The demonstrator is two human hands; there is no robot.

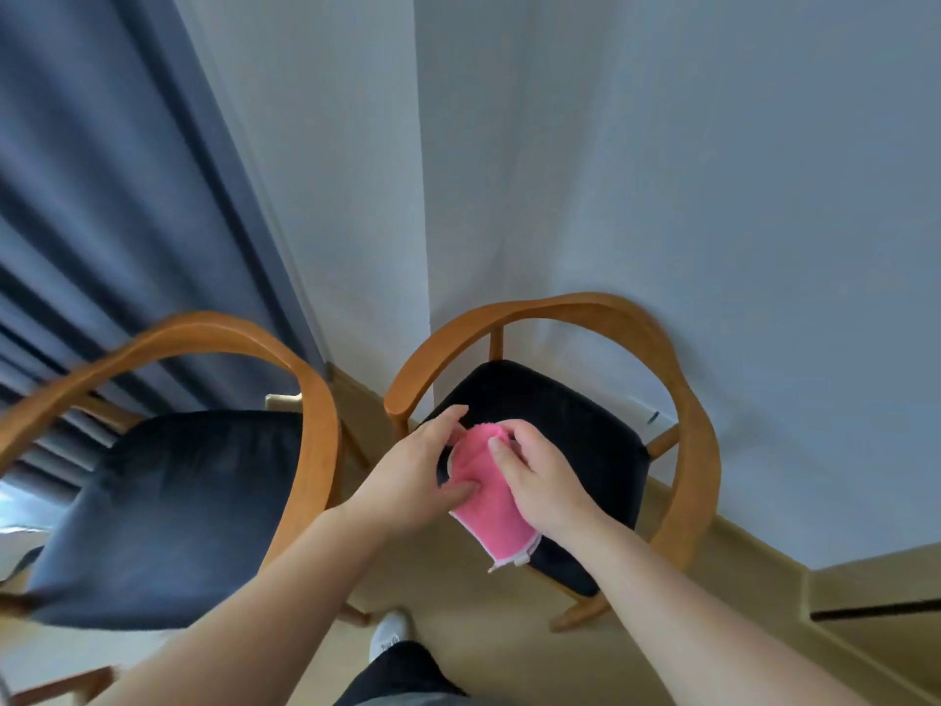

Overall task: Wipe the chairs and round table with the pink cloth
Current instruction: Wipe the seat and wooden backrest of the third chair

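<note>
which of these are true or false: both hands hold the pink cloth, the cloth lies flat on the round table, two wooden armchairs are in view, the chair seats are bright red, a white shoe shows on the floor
1. Both hands hold the pink cloth. True: the left hand and right hand grip the pink cloth.
2. The cloth lies flat on a round table. False: it is held above the dark seat of the right curved-back wooden chair; no table shows.
3. Two wooden armchairs are in view. True: the left wooden chair stands beside it.
4. The seats are bright red. False: both are dark.
5. A white shoe shows on the floor. True.

Home room corner: wooden armchairs (585, 430), blue curtain (102, 196), white wall (662, 170).
</note>
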